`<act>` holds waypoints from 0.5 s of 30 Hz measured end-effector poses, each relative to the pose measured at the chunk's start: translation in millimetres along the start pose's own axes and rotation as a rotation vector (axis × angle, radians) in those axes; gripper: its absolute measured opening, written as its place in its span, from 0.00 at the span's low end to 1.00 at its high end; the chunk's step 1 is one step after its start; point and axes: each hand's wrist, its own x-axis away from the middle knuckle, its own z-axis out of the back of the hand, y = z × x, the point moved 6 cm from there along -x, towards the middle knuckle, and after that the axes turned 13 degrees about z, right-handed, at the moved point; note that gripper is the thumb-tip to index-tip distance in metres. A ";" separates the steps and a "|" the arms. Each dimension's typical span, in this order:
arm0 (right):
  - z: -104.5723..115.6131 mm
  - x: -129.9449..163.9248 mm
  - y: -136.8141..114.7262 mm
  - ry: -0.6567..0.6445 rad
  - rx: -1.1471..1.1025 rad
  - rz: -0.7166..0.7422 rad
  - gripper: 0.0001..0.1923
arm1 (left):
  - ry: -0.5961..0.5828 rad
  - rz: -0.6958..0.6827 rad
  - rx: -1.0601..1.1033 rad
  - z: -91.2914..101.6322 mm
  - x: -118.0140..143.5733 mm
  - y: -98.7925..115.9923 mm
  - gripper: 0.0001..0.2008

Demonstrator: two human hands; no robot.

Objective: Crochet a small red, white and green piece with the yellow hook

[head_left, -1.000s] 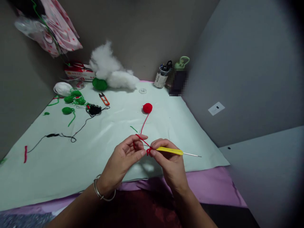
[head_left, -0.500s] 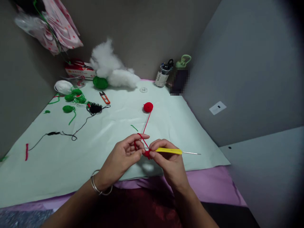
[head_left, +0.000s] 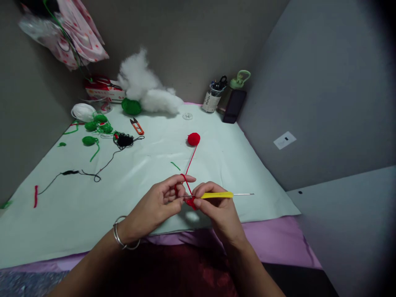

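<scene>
Between my fingertips is a small piece of red crochet work [head_left: 191, 202]. My left hand [head_left: 163, 198] pinches its left edge, and red yarn runs over the raised index finger. My right hand [head_left: 218, 206] is closed round the yellow handle of a crochet hook [head_left: 218, 195]; one thin metal end points left into the red piece, the other sticks out to the right. From the index finger the strand leads up to a red yarn ball [head_left: 194, 139] on the table. Just beyond my left hand lies a short green yarn scrap [head_left: 175, 166].
Orange thread snips [head_left: 136, 126], a black yarn tangle [head_left: 124, 140], green yarn balls [head_left: 89, 141] and a white yarn ball [head_left: 83, 112] lie at the left. White stuffing [head_left: 157, 100] sits at the back wall. A pen cup [head_left: 211, 101] and a phone [head_left: 234, 106] stand back right.
The hook has shifted a little to the left, its right end sticking out less far. The red piece is tilted differently between my fingers. My left wrist has moved slightly left.
</scene>
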 end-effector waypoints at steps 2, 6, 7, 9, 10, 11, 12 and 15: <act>0.6 -0.3 0.9 0.003 -0.013 0.004 0.06 | -0.035 0.007 0.026 0.5 1.0 -0.2 0.21; 0.0 -0.7 0.7 -0.001 0.015 0.018 0.05 | -0.036 0.015 0.035 -0.9 -0.1 -2.5 0.21; -0.3 -0.8 1.2 -0.001 0.008 0.015 0.05 | -0.022 0.007 0.024 -0.5 -0.5 -2.4 0.21; -0.6 -1.1 2.7 0.005 -0.039 0.005 0.06 | 0.001 -0.008 -0.002 1.3 -0.5 -1.6 0.22; -0.8 -1.2 3.5 0.009 -0.072 -0.002 0.06 | 0.004 -0.010 -0.010 2.4 -0.1 -1.3 0.22; -1.0 -1.2 4.1 0.014 -0.101 -0.007 0.07 | 0.003 -0.008 -0.010 3.5 0.5 -1.1 0.22; -1.2 -1.2 4.2 0.018 -0.117 -0.008 0.07 | -0.001 -0.007 -0.002 4.6 1.1 -1.0 0.22; -1.6 -0.6 2.5 0.017 -0.075 0.007 0.06 | -0.037 0.007 0.043 4.0 1.8 -1.7 0.20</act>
